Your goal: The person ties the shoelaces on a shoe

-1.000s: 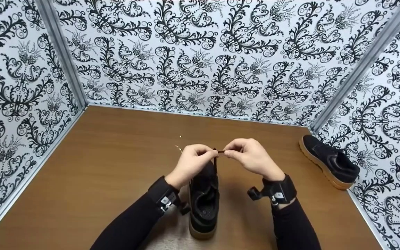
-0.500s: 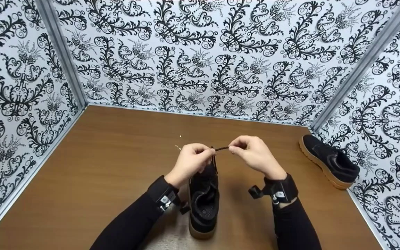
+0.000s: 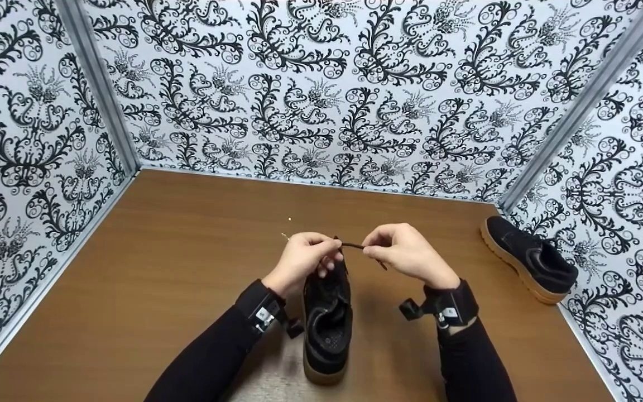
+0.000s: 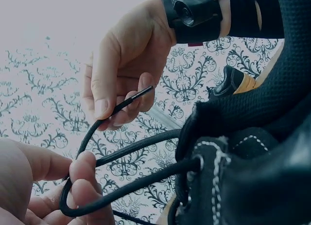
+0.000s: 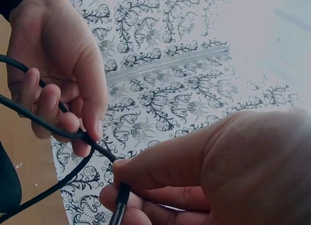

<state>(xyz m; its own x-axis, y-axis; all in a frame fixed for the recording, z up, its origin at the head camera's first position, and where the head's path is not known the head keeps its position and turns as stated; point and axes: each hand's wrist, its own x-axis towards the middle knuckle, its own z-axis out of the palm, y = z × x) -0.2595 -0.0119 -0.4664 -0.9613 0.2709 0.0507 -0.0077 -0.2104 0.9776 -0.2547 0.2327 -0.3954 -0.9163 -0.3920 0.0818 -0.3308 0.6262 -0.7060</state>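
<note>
A black shoe (image 3: pixel 326 340) with a tan sole stands on the table, its heel nearest me. Above its front part my left hand (image 3: pixel 302 261) pinches the black shoelace (image 3: pixel 351 244) between thumb and fingers. In the left wrist view, lace strands (image 4: pixel 141 186) run from the shoe's eyelets and bend round at those fingertips. My right hand (image 3: pixel 408 254) pinches the lace near its end, off to the right of the left hand. The lace's tip (image 4: pixel 142 92) sticks out past the right thumb. Between both hands runs a short stretch of lace.
A second black shoe (image 3: pixel 528 259) with a tan sole lies at the table's right edge, by the wall. Patterned walls (image 3: pixel 321 100) enclose the brown table (image 3: pixel 187 251). Small pale specks (image 3: pixel 287 235) lie beyond the left hand.
My right hand first moved away from the left, drawing out more lace between them, then dipped slightly back. The lace end now hangs below the right fingers. The shoe stays put.
</note>
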